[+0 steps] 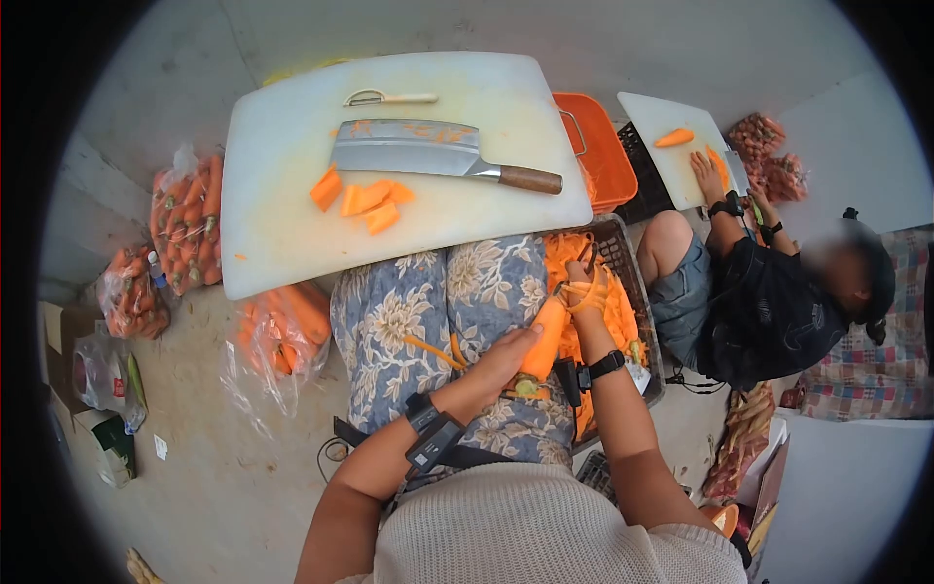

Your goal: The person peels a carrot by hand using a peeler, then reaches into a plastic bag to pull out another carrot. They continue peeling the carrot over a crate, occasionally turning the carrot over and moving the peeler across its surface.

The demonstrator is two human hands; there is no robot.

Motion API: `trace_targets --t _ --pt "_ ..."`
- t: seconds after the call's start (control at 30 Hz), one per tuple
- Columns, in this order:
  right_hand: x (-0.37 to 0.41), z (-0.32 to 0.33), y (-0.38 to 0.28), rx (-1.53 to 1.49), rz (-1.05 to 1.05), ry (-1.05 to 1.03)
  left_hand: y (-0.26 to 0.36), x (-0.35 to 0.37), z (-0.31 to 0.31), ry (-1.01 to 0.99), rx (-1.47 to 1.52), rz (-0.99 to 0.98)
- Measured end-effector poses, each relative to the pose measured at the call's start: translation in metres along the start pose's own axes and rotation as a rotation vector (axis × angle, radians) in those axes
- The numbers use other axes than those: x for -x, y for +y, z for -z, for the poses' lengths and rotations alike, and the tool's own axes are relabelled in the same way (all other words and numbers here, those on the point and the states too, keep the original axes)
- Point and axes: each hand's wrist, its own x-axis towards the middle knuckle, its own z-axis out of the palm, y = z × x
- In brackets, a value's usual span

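Observation:
My left hand (pixel 504 362) is wrapped round the thick end of a peeled carrot (pixel 545 338), held over my lap. At the carrot's far end, my right hand (pixel 587 292) grips a dark-handled peeler (pixel 591 255), with orange peel strips draped over the fingers. Beneath and beside it, a dark crate (pixel 650 343) holds a heap of orange peelings (pixel 623 310). A large white cutting board (pixel 282 229) in front carries a cleaver (pixel 418 151), a white peeler (pixel 389 97) and several carrot pieces (pixel 370 200).
Bags of carrots (pixel 187 224) stand on the floor at the left, another (pixel 282 331) by my knee. An orange bin (pixel 613 165) is right of the board. Farther right, another person (pixel 778 302) works at a smaller board (pixel 671 161), a hand on carrot pieces.

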Motion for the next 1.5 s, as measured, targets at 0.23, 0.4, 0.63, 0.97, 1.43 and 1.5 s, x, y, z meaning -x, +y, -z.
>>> trace_targets --t 0.23,0.4,0.63,0.97,1.43,1.5 --pt "-0.022 0.015 0.031 -0.595 -0.414 0.04 -0.002 0.005 0.008 -0.093 0.021 -0.017" --pt "0.012 0.042 0.021 -0.713 -0.41 0.037 0.006 0.009 0.011 -0.193 0.178 0.043" --pt "0.072 0.017 -0.009 -0.669 -0.099 -0.014 0.001 0.001 0.022 -0.26 0.212 0.112" --pt "0.106 -0.011 -0.041 0.042 0.449 0.051 0.012 0.009 -0.001 -0.056 0.067 0.022" --pt "0.034 -0.01 -0.018 0.047 0.242 0.027 0.009 0.0 0.01 -0.083 0.009 0.056" --pt "0.031 -0.012 -0.014 0.016 0.221 0.03 0.009 -0.001 0.01 -0.078 0.048 0.065"
